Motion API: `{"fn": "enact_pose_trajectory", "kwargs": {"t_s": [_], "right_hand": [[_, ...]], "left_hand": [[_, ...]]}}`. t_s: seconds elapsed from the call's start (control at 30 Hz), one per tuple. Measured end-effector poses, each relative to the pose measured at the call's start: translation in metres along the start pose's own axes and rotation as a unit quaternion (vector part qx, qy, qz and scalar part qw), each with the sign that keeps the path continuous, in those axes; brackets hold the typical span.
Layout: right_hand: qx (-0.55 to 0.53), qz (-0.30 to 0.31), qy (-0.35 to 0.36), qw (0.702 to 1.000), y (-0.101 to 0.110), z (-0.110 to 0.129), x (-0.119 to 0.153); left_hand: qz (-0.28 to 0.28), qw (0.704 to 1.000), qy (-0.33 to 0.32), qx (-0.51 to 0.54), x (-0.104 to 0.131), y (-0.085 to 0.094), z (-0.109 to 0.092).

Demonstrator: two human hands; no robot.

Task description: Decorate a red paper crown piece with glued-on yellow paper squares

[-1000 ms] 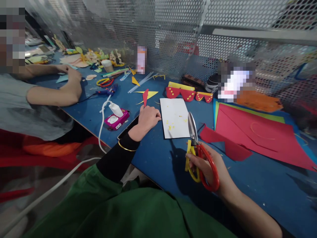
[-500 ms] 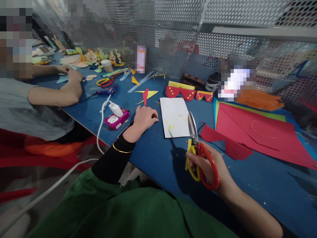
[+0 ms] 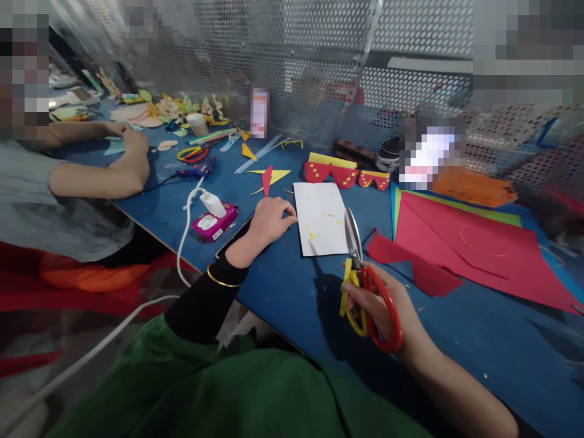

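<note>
My right hand (image 3: 381,298) is wrapped round the scissors (image 3: 382,310) with red and yellow handles, and a yellow paper strip (image 3: 345,288) is pinched in its fingers too. The blades point up and away. My left hand (image 3: 274,220) rests on the table at the left edge of a white sheet (image 3: 322,213); its thumb and index finger are pressed together, and whatever lies between them is too small to make out. Small yellow bits lie on the sheet. Behind it are red paper glasses (image 3: 331,173) with yellow squares. A red cut-out (image 3: 415,264) lies right of the scissors.
Red sheets (image 3: 479,243) lie at the right. A purple power socket (image 3: 215,224) with a white cable, a glue gun (image 3: 197,170), a second pair of scissors (image 3: 194,153) and a cup (image 3: 197,124) are at the left. A person's arms (image 3: 100,176) rest beyond them.
My left hand has shifted slightly right, its thumb and index finger now reaching the white sheet's edge. My right hand still holds the scissors and strip.
</note>
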State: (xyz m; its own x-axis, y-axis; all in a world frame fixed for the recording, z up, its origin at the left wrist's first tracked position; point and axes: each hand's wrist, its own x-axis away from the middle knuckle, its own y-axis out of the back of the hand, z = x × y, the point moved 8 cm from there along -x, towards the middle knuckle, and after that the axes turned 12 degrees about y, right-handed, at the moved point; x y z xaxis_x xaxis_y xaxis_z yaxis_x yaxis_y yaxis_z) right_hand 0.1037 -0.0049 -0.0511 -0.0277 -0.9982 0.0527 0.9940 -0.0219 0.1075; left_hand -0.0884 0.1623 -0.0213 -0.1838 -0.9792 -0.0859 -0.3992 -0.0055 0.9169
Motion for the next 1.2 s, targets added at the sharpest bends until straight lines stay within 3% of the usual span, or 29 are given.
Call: {"fn": "enact_pose_trajectory", "kwargs": {"t_s": [0.17,0.37,0.47,0.57,0.6,0.67,0.73,0.8,0.97,1.07,1.2], "right_hand": [[0.015,-0.004,-0.001,1.0,0.0,0.004,-0.001],[0.014,-0.011,-0.011,1.0,0.002,0.003,-0.001],[0.018,-0.007,-0.009,1.0,0.002,0.002,-0.002],[0.013,-0.013,-0.007,1.0,0.002,0.004,-0.003],[0.009,-0.019,-0.008,1.0,0.003,0.005,-0.004],[0.006,-0.034,-0.006,0.999,0.004,0.009,-0.006],[0.004,-0.051,-0.005,0.999,0.005,0.013,-0.009],[-0.005,-0.064,-0.004,0.998,0.004,0.015,-0.013],[-0.043,-0.073,0.004,0.996,-0.007,0.012,-0.021],[-0.039,-0.051,0.009,0.998,-0.01,0.015,-0.025],[0.033,-0.016,0.026,0.999,0.009,0.03,-0.027]], "left_hand": [[0.02,0.999,-0.05,0.0,0.008,-0.013,-0.026],[0.033,0.997,-0.062,-0.01,0.01,-0.018,-0.031],[0.034,0.997,-0.058,0.041,0.01,-0.011,-0.032],[-0.003,0.989,-0.022,0.146,0.02,0.006,-0.036],[0.011,0.981,-0.01,0.192,0.026,0.007,-0.039],[0.122,0.949,0.007,0.292,0.042,-0.003,-0.051],[0.22,0.896,0.046,0.383,0.059,-0.016,-0.061],[0.266,0.845,0.088,0.456,0.071,-0.027,-0.066],[0.27,0.765,0.154,0.564,0.077,-0.045,-0.065],[0.271,0.747,0.181,0.58,0.074,-0.047,-0.061],[0.272,0.741,0.212,0.576,0.067,-0.039,-0.052]]}}
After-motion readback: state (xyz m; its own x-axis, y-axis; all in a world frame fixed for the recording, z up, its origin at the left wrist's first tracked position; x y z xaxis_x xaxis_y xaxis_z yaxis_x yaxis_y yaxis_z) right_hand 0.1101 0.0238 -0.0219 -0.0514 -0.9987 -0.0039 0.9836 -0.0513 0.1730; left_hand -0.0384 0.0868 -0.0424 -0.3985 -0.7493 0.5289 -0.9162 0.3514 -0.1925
